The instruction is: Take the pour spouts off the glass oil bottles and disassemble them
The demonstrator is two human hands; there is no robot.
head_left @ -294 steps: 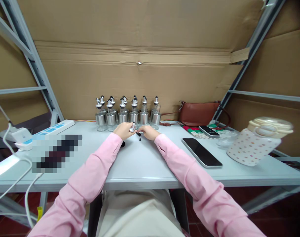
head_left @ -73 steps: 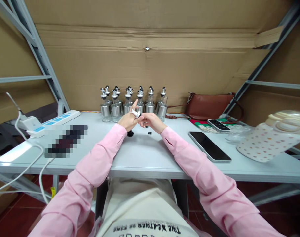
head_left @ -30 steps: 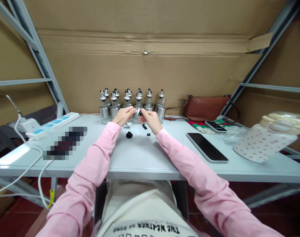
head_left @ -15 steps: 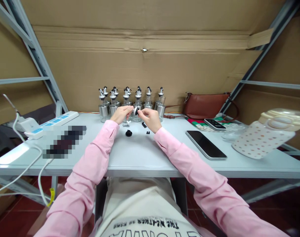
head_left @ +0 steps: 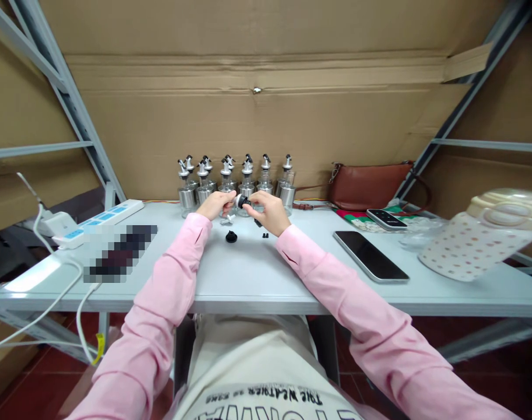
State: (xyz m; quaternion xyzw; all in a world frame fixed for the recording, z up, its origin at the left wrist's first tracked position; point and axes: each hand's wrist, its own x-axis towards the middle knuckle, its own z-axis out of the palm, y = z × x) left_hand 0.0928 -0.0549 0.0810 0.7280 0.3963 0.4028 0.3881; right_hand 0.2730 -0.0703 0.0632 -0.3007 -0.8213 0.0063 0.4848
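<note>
- Head view: the left hand (head_left: pixel 217 205) and the right hand (head_left: pixel 269 211) are raised just above the table (head_left: pixel 248 280), fingertips meeting in front of the person.
- Both hands are closed narrowly, pinching a small silver-and-black pourer cap (head_left: pixel 241 201) that sits between them, touching the fingers of each.
- Exactly how the fingers grip the cap is too small to tell.
- Just beyond the hands a cluster of glass bottles (head_left: pixel 205 185) with steel bands and pourer tops stands upright against the cardboard wall (head_left: pixel 257 128).
- Just below the left hand's fingertips a small pale part (head_left: pixel 227 220) lies on the table.
- Nearer the person than that hand, a round black stopper (head_left: pixel 231 236) rests on the table, apart from both hands.
- Just under the right hand's wrist side lie two tiny black bits (head_left: pixel 265 235).
- Well to the right of the right hand a dark phone (head_left: pixel 371 255) lies flat; beyond it are a smaller handset (head_left: pixel 385 219) and a brown bag (head_left: pixel 371 185).
- Far right of that hand a dotted bottle (head_left: pixel 480 239) appears tilted.
- Well to the left of the left hand sits a white power strip (head_left: pixel 104 217) with trailing cables.
</note>
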